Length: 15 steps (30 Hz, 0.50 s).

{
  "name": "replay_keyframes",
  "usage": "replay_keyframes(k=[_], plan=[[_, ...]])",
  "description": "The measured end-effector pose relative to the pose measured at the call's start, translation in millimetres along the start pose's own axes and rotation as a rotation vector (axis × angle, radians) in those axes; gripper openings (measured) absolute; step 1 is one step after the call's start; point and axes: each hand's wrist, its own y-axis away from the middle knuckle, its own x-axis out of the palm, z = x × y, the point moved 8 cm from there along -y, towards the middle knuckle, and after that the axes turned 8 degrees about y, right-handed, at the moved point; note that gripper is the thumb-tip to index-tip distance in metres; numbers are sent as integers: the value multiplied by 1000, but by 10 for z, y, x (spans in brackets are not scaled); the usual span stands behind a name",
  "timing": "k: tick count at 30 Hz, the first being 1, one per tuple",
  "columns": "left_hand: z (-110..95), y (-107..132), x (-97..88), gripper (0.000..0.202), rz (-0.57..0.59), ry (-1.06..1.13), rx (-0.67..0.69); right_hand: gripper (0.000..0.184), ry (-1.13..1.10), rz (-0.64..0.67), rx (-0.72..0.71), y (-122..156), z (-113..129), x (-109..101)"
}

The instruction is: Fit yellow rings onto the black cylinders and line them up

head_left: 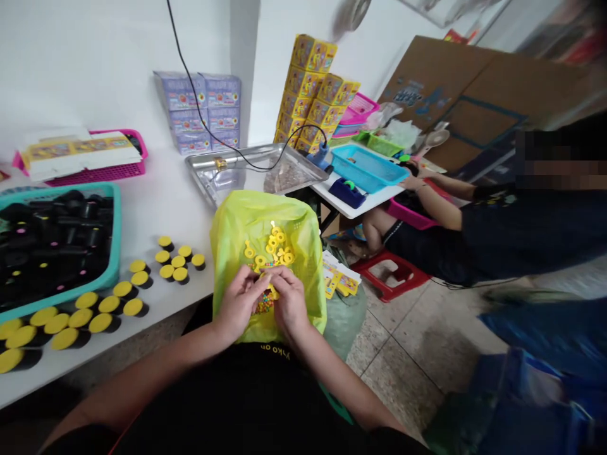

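Note:
A yellow-green plastic bag [246, 221] sits in my lap against the white table's edge, holding a heap of yellow ring-shaped plastic pieces [271, 249]. My left hand [239, 303] and my right hand [289, 302] meet over the bag, fingertips pinched around a small yellow piece [271, 292]. Just below them, tiny multicoloured beads [264, 302] show inside the bag. My fingers hide part of the piece. Yellow-topped black cylinders [133, 309] stand on the white table [190, 215] to the left of my left hand, not touching it.
A teal tray [114, 240] of black cylinders lies at left, and a pink basket [128, 167] behind it. A metal tray [227, 167] with a black cable sits ahead, before stacked printed boxes [308, 88]. At right, a seated person's arm [441, 212] reaches towards a blue basket [367, 167].

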Motion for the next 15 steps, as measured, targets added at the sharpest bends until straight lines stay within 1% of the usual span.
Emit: replay_keyframes(k=[4, 7, 10, 15], plan=[[98, -29, -13, 48, -4, 14, -115, 13, 1, 56, 106, -24, -50, 3], [104, -49, 3, 50, 29, 30, -187, 18, 32, 100, 158, -40, -46, -7], [64, -45, 12, 50, 48, 35, -211, 17, 26, 101, 203, -50, -65, -38], [47, -3, -20, 46, -9, 20, -216, 10, -30, 92, 234, -63, -149, -25]])
